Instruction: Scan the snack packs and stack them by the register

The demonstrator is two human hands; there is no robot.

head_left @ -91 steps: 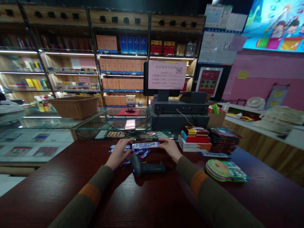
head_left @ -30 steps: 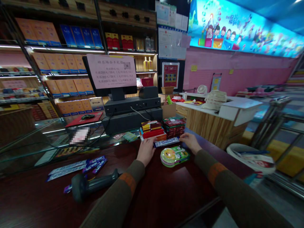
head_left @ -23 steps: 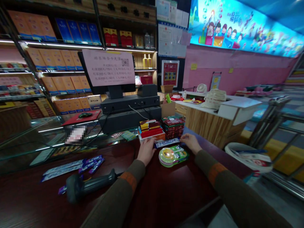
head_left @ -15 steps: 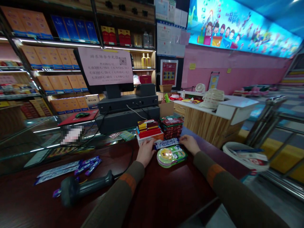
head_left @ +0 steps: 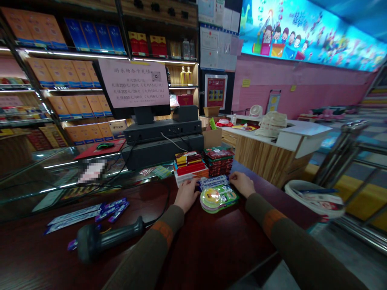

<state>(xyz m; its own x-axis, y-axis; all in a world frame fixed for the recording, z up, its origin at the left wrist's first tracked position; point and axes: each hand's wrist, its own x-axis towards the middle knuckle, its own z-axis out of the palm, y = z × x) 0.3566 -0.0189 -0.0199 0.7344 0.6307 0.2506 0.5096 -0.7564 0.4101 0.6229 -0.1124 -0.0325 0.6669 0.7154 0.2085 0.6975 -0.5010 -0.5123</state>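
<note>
Both of my hands are at the ends of blue-and-white stick packets (head_left: 214,182) on the dark red counter. My left hand (head_left: 186,195) has its fingers closed at the left end. At the right end, my right hand (head_left: 242,184) pinches with thumb and fingertips. Just in front lies a green pack with a round yellow character face (head_left: 215,198), apart from both hands. Directly behind the packets stand a stack of red and yellow packs (head_left: 190,164) and a stack of dark red packets (head_left: 218,161). My fingertips are partly hidden.
A barcode scanner (head_left: 105,238) lies at left, its cable running back. Several more purple and blue packets (head_left: 87,213) lie behind it. A monitor (head_left: 136,86) with a paper sign stands on dark equipment. A white bin (head_left: 314,197) is beyond the counter's right edge.
The packets between my hands show more of their printed face, in what looks like two rows. My hands stay in nearly the same place.
</note>
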